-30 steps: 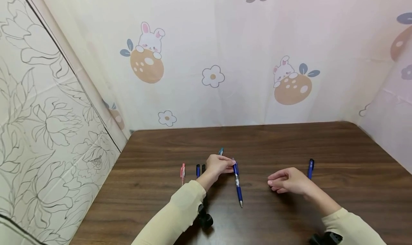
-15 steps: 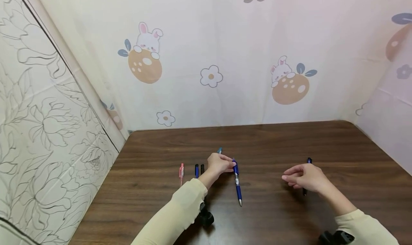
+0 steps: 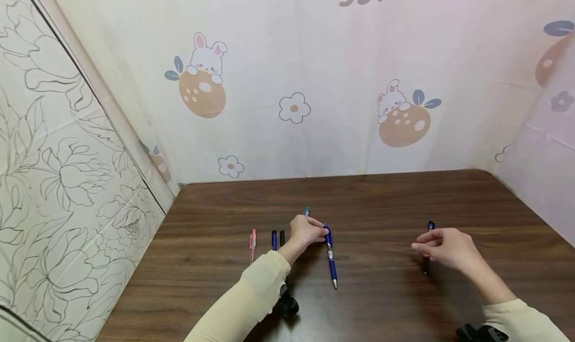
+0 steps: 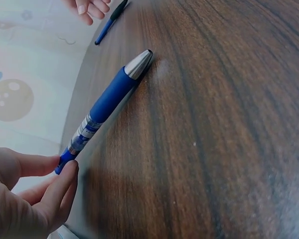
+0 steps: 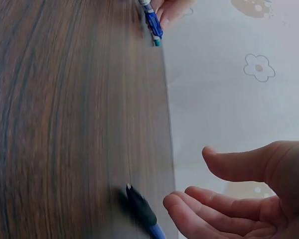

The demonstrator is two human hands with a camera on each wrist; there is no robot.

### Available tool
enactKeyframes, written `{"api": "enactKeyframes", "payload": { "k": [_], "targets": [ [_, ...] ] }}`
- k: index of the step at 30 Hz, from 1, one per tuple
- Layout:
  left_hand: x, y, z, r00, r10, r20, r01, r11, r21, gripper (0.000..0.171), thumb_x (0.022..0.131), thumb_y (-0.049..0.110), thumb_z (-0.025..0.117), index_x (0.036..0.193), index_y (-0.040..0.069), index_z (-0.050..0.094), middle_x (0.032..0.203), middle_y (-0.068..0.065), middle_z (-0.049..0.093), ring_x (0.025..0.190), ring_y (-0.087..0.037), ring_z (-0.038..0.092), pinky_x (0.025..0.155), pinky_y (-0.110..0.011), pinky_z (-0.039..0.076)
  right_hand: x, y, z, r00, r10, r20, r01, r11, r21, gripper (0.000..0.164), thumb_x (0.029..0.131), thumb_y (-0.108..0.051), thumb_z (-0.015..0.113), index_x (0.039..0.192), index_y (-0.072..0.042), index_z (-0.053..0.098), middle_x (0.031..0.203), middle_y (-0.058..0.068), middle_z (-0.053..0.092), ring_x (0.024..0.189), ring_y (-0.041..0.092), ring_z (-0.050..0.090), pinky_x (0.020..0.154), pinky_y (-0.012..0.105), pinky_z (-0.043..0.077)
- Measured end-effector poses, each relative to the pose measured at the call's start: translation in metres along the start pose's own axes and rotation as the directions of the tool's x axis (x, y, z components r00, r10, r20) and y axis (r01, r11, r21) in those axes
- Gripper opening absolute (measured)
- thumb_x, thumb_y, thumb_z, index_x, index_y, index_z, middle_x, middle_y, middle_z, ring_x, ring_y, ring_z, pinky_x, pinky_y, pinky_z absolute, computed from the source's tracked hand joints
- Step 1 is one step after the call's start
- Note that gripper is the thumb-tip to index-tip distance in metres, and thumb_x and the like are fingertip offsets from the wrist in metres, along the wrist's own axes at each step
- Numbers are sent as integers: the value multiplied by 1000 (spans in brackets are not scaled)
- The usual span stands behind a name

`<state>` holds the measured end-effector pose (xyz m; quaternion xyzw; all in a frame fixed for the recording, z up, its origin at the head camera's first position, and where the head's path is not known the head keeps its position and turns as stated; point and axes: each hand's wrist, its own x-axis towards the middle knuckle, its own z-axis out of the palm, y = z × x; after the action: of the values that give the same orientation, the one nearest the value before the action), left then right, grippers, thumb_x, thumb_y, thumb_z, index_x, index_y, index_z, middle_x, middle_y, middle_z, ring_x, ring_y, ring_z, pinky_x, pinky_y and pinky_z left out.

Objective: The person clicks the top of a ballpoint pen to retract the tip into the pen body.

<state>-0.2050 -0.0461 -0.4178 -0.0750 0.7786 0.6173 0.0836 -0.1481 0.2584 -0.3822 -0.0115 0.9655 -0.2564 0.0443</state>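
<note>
My left hand [image 3: 306, 231] pinches the clicker end of a blue retractable ballpoint pen [image 3: 332, 264] between thumb and fingers. In the left wrist view, that pen [image 4: 109, 99] has a blue grip and a bare silver tip pointing away from the hand. My right hand [image 3: 452, 248] hovers at the right, fingers loosely bent and thumb apart, holding nothing. Beside it lies a blue pen with a black grip [image 3: 426, 266], partly hidden by the fingers in the head view. The right wrist view shows this pen [image 5: 142, 209] just off the fingertips, not touched.
Left of the left hand lie a pink pen [image 3: 253, 242], a blue-ended pen [image 3: 274, 239] and a black-ended pen [image 3: 282, 237], partly covered by the sleeve. A teal-ended pen [image 3: 306, 211] pokes out behind that hand. A curtain [image 3: 341, 132] hangs behind the wooden table [image 3: 382, 202].
My right hand has moved right, away from the held pen and over to the pen with the black grip. The left hand keeps its pinch on the blue ballpoint, nearly still.
</note>
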Motion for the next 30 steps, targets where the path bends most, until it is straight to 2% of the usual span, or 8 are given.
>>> {"api": "enactKeyframes", "payload": {
  "k": [5, 14, 20, 27, 30],
  "targets": [
    [-1, 0, 0, 1000, -9, -21, 10, 999, 31, 10, 79, -6, 73, 88, -8, 72, 89, -20, 74, 75, -25, 74, 65, -27, 61, 1, 5, -2, 999, 9, -37, -12, 997, -76, 39, 86, -39, 69, 95, -1, 71, 78, 6, 73, 71, 16, 62, 61, 35, 48],
    [1, -1, 3, 999, 3, -47, 1, 997, 80, 8, 76, -7, 74, 84, -8, 72, 84, -20, 74, 72, -26, 74, 63, -29, 62, 3, 11, -2, 998, 33, -49, -37, 997, -65, 39, 85, -38, 71, 93, 0, 71, 70, 0, 72, 63, 7, 60, 63, 36, 47],
    [3, 0, 4, 998, 38, -58, -29, 988, 152, 6, 75, -6, 76, 80, -6, 73, 78, -18, 74, 67, -24, 74, 58, -25, 60, 3, 15, -3, 997, 44, -60, -49, 996, -78, 41, 84, -38, 71, 94, 2, 71, 74, 5, 73, 68, 14, 61, 61, 36, 48],
    [1, 1, 1, 997, 46, -59, -35, 982, 185, 8, 76, 0, 77, 81, -5, 73, 79, -18, 74, 66, -23, 74, 59, -25, 60, 5, 16, -1, 993, 117, 24, -116, 992, -52, 47, 83, -40, 71, 97, 6, 68, 64, -5, 68, 62, 8, 58, 56, 28, 44],
    [-1, 1, -1, 998, 45, -52, -34, 979, 200, 9, 76, 1, 78, 82, -4, 73, 78, -17, 74, 66, -22, 74, 59, -26, 61, 6, 17, -1, 990, 134, 38, -132, 990, -46, 50, 84, -40, 71, 99, 7, 67, 63, -6, 68, 62, 8, 58, 56, 27, 44]
  ]
}}
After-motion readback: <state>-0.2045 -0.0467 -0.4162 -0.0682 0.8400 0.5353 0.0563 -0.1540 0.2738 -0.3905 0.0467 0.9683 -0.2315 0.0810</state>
